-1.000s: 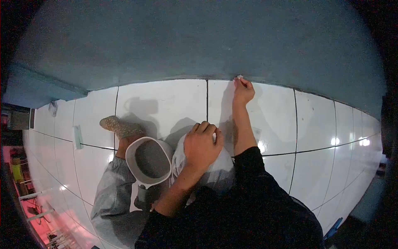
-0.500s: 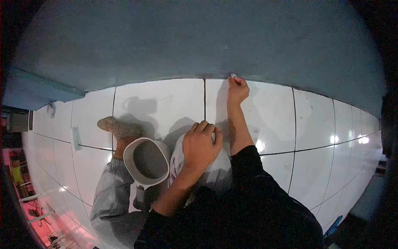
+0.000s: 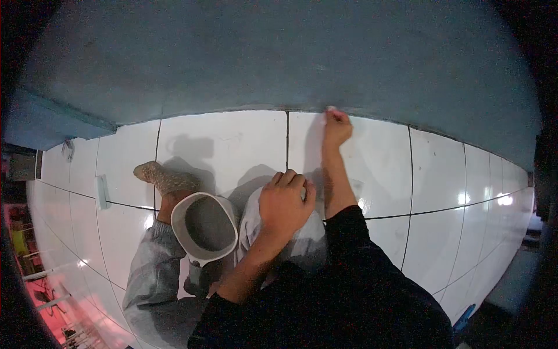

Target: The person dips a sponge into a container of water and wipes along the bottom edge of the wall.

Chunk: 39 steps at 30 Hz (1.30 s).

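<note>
My right hand (image 3: 337, 129) reaches out to where the blue-grey wall (image 3: 279, 58) meets the tiled floor. Its fingers pinch a small white wad (image 3: 331, 109), mostly hidden by the fingertips, at the foot of the wall. Over my raised knee, my left hand (image 3: 286, 200) is closed, with the fingers curled. A pale spot shows between thumb and forefinger; I cannot tell whether it is something held or the trousers behind. Left of that knee stands a light-coloured mug-like container (image 3: 181, 237) with a handle, its inside grey.
White glossy tiles (image 3: 226, 139) with dark joints cover the floor. My bare-looking or patterned-sock foot (image 3: 165, 179) lies left of the container. Further left are a pale narrow object (image 3: 102, 192) and a jutting wall ledge (image 3: 70, 119). A blue item (image 3: 465, 317) lies at lower right.
My right hand has shifted slightly right along the wall's foot, and less of the white wad shows. My left hand stays over the knee. The view has moved slightly.
</note>
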Each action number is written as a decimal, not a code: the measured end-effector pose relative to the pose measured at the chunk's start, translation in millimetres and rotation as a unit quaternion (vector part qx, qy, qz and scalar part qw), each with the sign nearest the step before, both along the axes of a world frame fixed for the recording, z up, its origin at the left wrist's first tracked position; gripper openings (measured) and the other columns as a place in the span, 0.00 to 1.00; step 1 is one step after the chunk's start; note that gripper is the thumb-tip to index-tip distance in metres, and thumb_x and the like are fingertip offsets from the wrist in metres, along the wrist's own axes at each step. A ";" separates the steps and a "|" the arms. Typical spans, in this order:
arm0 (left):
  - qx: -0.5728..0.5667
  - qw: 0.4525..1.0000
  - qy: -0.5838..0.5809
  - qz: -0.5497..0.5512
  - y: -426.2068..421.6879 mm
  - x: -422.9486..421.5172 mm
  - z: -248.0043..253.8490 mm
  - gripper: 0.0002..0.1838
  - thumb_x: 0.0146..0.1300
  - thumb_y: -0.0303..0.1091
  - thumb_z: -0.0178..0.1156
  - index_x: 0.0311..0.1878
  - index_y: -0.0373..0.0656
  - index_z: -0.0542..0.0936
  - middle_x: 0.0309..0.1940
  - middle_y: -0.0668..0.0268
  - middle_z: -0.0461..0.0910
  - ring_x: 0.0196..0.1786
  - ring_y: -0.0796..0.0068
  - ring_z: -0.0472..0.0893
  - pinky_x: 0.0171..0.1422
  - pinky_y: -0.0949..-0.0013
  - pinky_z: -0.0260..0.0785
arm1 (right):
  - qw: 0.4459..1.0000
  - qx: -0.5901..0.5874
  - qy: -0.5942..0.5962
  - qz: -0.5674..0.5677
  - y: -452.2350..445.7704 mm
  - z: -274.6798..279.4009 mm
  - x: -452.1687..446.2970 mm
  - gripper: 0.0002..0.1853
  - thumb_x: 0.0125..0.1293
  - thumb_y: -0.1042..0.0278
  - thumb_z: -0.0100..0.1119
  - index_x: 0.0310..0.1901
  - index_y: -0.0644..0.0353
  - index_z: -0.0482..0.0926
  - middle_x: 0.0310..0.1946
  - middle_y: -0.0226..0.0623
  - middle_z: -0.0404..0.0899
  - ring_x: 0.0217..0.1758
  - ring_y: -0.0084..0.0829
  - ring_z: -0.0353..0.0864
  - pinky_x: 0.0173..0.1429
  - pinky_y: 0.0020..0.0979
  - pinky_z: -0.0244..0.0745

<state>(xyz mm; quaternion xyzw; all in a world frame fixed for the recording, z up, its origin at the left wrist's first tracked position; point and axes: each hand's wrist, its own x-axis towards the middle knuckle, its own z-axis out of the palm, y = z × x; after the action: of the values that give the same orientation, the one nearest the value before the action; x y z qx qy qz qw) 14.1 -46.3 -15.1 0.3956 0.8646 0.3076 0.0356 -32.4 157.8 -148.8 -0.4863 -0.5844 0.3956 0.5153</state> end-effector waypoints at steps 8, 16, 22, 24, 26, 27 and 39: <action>0.006 1.000 0.005 0.011 -7.3 -3.7 -0.5 0.08 0.52 0.34 0.56 0.26 0.40 0.76 0.26 0.63 0.75 0.32 0.60 0.76 0.37 0.60 0.69 | 0.997 0.022 -0.073 0.028 22.5 -9.9 12.7 0.07 0.43 0.72 0.68 0.24 0.61 0.78 0.20 0.35 0.79 0.23 0.25 0.76 0.32 0.27 0.71; -0.004 1.000 -0.009 0.005 -1.3 0.6 0.0 0.08 0.52 0.35 0.55 0.26 0.40 0.78 0.28 0.62 0.76 0.33 0.61 0.76 0.36 0.59 0.69 | 0.996 0.018 -0.070 -0.053 66.0 -4.9 55.4 0.06 0.46 0.73 0.68 0.25 0.62 0.80 0.20 0.35 0.79 0.23 0.24 0.76 0.32 0.26 0.71; -0.017 1.000 0.007 0.001 -0.2 0.7 -0.8 0.09 0.52 0.36 0.55 0.26 0.40 0.78 0.28 0.62 0.77 0.33 0.60 0.76 0.37 0.59 0.69 | 0.992 0.058 -0.046 0.105 -14.7 -2.3 -8.8 0.04 0.47 0.74 0.63 0.25 0.61 0.78 0.24 0.39 0.79 0.27 0.32 0.78 0.35 0.30 0.72; -0.013 1.000 0.017 0.003 -1.9 -0.9 0.4 0.09 0.52 0.35 0.55 0.26 0.39 0.78 0.28 0.61 0.77 0.33 0.59 0.76 0.37 0.59 0.69 | 0.992 0.055 -0.050 0.098 -30.9 -1.1 -29.5 0.05 0.45 0.74 0.63 0.25 0.62 0.78 0.23 0.41 0.78 0.27 0.36 0.78 0.34 0.30 0.71; 0.003 1.000 -0.004 0.012 -4.7 -2.9 2.6 0.09 0.52 0.34 0.55 0.26 0.39 0.77 0.28 0.61 0.76 0.33 0.59 0.76 0.38 0.59 0.69 | 0.988 0.048 -0.056 0.135 -25.1 1.1 -24.1 0.04 0.45 0.74 0.63 0.25 0.62 0.77 0.22 0.40 0.77 0.26 0.35 0.78 0.33 0.30 0.71; 0.002 1.000 0.000 0.014 -5.0 -4.1 3.1 0.09 0.52 0.34 0.55 0.26 0.39 0.77 0.28 0.61 0.76 0.33 0.59 0.76 0.38 0.59 0.69 | 0.988 0.048 -0.051 0.137 -17.3 0.8 -19.1 0.04 0.45 0.74 0.63 0.25 0.62 0.77 0.22 0.40 0.77 0.26 0.35 0.78 0.33 0.30 0.71; -0.001 1.000 0.002 0.004 0.4 -0.7 0.4 0.08 0.52 0.34 0.55 0.24 0.39 0.77 0.26 0.62 0.75 0.32 0.60 0.76 0.36 0.59 0.69 | 0.991 0.109 -0.081 -0.016 57.9 1.5 50.7 0.04 0.46 0.77 0.64 0.25 0.62 0.78 0.23 0.35 0.78 0.26 0.28 0.76 0.33 0.28 0.72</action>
<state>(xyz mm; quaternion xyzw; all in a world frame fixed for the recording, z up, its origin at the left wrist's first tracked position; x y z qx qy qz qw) 13.3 -45.9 -14.7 0.3926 0.8667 0.3061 0.0334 18.3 215.7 -147.3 -0.4670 -0.6560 0.2810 0.5221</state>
